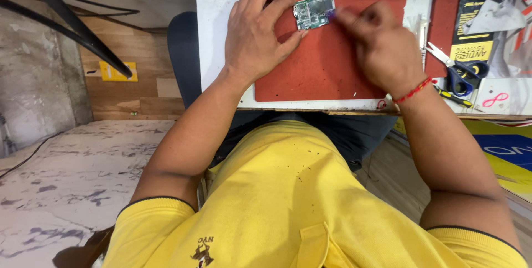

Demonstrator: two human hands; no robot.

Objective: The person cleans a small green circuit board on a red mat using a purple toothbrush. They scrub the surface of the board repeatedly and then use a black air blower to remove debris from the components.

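Green circuit board (314,11) sits in my left grip (256,34), pinched tight over the red mat (327,63); my right grip (382,46) touches its edge, too blurry to tell how closed.

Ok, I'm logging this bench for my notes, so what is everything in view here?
Circuit board: one, green, over the red mat, held by both hands.
Mat: one, red, on the white bench.
Bench: one, white.
Scissors: one, blue handles, right of the mat.
Packet: one, yellow and black, far right.
Cables: black, upper left.
Thread bracelet: one, red, right wrist.
Shirt: one, yellow.
Left hand: grips the board's left edge.
Right hand: blurred, at the board's right edge.
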